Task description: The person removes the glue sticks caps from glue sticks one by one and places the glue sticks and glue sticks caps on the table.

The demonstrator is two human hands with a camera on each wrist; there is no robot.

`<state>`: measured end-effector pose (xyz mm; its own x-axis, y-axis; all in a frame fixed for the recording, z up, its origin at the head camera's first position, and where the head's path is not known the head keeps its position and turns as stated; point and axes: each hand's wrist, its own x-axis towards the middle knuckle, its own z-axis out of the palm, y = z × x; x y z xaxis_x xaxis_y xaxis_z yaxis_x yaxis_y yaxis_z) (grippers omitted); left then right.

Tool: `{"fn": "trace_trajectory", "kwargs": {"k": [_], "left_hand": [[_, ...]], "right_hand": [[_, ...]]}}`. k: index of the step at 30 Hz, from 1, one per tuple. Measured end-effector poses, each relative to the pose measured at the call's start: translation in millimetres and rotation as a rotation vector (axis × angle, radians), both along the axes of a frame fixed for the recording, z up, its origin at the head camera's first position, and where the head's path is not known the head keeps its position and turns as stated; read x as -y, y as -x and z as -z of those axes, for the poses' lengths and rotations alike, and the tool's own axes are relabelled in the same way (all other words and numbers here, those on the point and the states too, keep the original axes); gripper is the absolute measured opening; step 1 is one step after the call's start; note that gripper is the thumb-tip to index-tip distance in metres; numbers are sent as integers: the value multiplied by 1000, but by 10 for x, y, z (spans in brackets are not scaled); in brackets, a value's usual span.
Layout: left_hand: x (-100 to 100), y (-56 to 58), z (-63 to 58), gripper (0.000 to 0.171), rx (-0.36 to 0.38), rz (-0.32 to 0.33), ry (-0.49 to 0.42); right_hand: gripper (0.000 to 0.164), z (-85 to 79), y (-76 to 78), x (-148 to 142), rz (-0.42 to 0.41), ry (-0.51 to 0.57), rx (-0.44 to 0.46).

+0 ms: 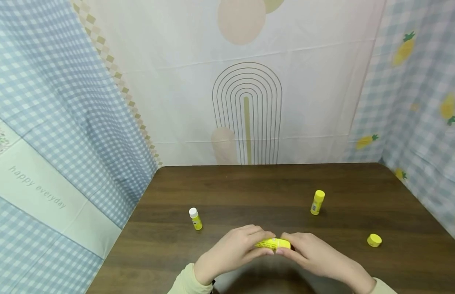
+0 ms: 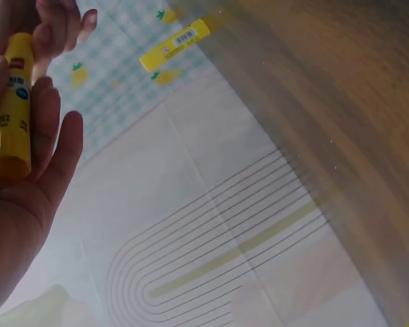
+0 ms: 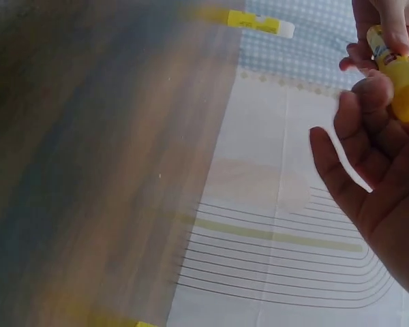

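Both hands meet over the near middle of the table around one yellow glue stick point(image 1: 273, 243), which lies nearly level. My left hand point(image 1: 235, 248) grips its body between thumb and fingers. At the other end, my right hand point(image 1: 319, 254) pinches the yellow cap with thumb and fingers. In the left wrist view the glue stick point(image 2: 15, 109) shows its printed label, its rounded base toward the left palm. The right wrist view has the yellow cap end point(image 3: 407, 101) close to the right palm, with the last fingers spread away from it.
A glue stick with a white top point(image 1: 195, 219) stands at the left of the dark wooden table point(image 1: 249, 192). Another yellow glue stick point(image 1: 317, 202) stands upright at the back right. A loose yellow cap point(image 1: 374, 240) lies at the right. Cloth curtains point(image 1: 176, 102) surround the table.
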<state>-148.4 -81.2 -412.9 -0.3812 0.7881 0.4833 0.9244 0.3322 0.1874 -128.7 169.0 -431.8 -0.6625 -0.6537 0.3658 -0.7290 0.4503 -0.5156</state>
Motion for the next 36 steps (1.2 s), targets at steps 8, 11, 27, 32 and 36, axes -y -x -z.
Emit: {"fn": "trace_trajectory", "kwargs": {"k": [8,11,27,32,36], "left_hand": [[-39,40,-22,25,38,49,5],[-24,41,-29,25,60,54,3],[8,91,-4,28,223,44,3],[5,74,-21,30,103,-12,-19],[3,70,-39,31,37,-37,-22]], "right_hand": [[24,35,-45,-10,53,24,-210],[24,34,-51,6,68,14,-266],[14,22,-17,17,100,-29,-353],[15,-25,-13,-15,68,63,-39],[18,-54,11,-14,52,96,41]]}}
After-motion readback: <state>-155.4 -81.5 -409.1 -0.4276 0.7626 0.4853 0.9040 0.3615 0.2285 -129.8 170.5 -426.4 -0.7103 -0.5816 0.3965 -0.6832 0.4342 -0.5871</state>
